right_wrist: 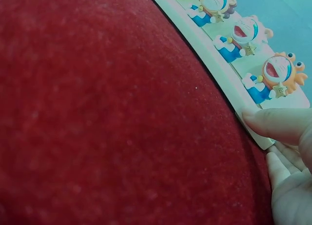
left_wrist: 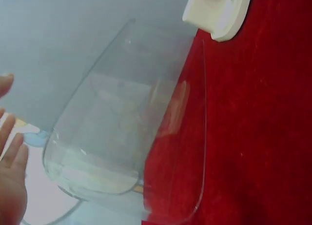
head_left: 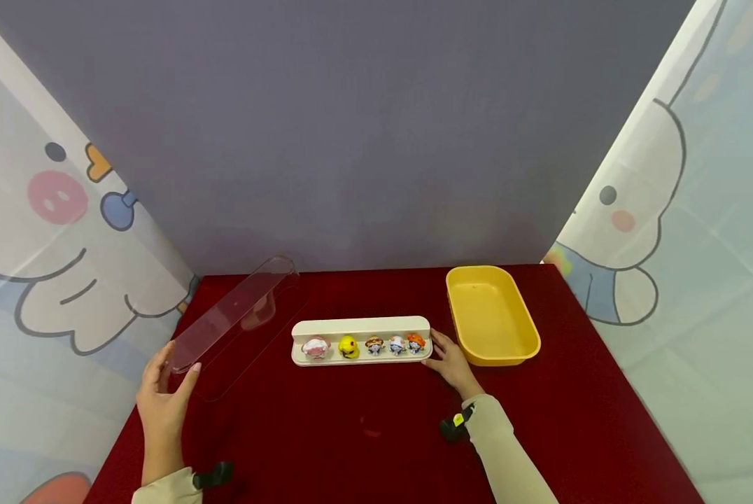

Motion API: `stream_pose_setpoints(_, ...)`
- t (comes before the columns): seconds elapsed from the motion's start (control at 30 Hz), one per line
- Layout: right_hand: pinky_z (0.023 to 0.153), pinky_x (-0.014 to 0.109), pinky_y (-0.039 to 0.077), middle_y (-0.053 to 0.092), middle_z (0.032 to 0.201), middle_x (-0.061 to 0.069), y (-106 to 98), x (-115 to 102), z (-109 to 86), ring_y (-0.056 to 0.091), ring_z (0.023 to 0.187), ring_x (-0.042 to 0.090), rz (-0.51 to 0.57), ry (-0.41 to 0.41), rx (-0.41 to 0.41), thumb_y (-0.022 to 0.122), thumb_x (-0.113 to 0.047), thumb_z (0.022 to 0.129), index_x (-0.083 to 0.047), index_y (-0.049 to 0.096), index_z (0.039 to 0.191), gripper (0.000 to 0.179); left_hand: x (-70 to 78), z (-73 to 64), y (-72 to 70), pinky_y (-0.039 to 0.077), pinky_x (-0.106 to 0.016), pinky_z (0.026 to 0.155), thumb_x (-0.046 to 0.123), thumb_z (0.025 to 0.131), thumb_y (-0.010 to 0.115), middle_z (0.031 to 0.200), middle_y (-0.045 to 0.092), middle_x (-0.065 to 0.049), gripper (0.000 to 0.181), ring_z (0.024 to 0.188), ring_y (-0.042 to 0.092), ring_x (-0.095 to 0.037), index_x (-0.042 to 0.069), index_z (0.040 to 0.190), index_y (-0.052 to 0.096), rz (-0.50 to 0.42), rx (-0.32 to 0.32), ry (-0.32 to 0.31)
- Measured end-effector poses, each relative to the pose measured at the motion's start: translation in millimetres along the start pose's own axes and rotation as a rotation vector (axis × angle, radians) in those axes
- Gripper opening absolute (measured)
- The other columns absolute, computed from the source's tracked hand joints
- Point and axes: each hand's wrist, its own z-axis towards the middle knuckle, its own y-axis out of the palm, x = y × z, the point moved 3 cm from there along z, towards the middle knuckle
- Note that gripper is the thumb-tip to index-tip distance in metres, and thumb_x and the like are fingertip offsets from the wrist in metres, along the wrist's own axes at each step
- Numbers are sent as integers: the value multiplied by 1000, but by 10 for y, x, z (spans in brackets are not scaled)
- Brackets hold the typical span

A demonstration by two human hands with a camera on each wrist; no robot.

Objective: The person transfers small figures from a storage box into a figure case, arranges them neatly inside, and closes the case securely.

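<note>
A cream display stand [head_left: 360, 327] lies across the middle of the table with several small figurines in a row on it. They include a pink-and-white one [head_left: 315, 347], a yellow duck-like one [head_left: 348, 346] and an orange-topped one [right_wrist: 280, 73] at the right end. My right hand [head_left: 452, 365] grips that end, its thumb [right_wrist: 273, 122] on the front edge and fingertips low beside it. To the left, a long clear plastic cover [head_left: 225, 315] lies slantwise. My left hand [head_left: 164, 399] is at its near end, thumb and fingers spread; the left wrist view shows them apart from the cover [left_wrist: 107, 132].
A yellow tray [head_left: 493, 318] stands at the right, just beyond my right hand. Dark red cloth [head_left: 326, 434] covers the table. A grey panel [head_left: 376, 140] rises at the back, and cartoon-printed curtains [head_left: 653, 210] hang along both sides.
</note>
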Motion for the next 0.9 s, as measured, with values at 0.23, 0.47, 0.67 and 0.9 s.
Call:
stream_pose_setpoints(0.23, 107, 44, 36, 29, 147, 27, 35, -4, -12, 32, 134, 40, 5, 5, -6, 66, 15, 78, 9, 30, 143, 75, -384, 44, -216, 27, -11, 110, -14, 70, 72, 146, 33, -8, 89, 133, 29, -14, 12, 146, 34, 165, 23, -71)
stream_pose_setpoints(0.47, 107, 44, 37, 30, 147, 27, 17, 27, 21, 32, 134, 39, -15, 5, -6, 67, 13, 78, 7, 30, 143, 75, -596, 50, -304, 22, -7, 109, -6, 72, 75, 150, 26, -11, 97, 137, 23, -13, 16, 150, 22, 231, -8, -169)
stream_pose_setpoints(0.67, 108, 42, 36, 29, 147, 27, -14, 42, 20, 31, 135, 38, 11, 8, -2, 66, 15, 78, 8, 29, 143, 75, -784, 79, -280, 13, -16, 116, 0, 80, 71, 157, 10, -7, 101, 142, 12, -13, 19, 153, 5, 213, -143, -291)
stream_pose_setpoints(0.9, 108, 43, 35, 29, 147, 28, -35, 16, 0, 30, 135, 39, 21, 8, -6, 66, 15, 78, 8, 30, 143, 75, -961, 145, -217, 17, -7, 110, -1, 80, 71, 157, 9, -11, 103, 138, 15, -10, 18, 153, 0, 199, -221, -379)
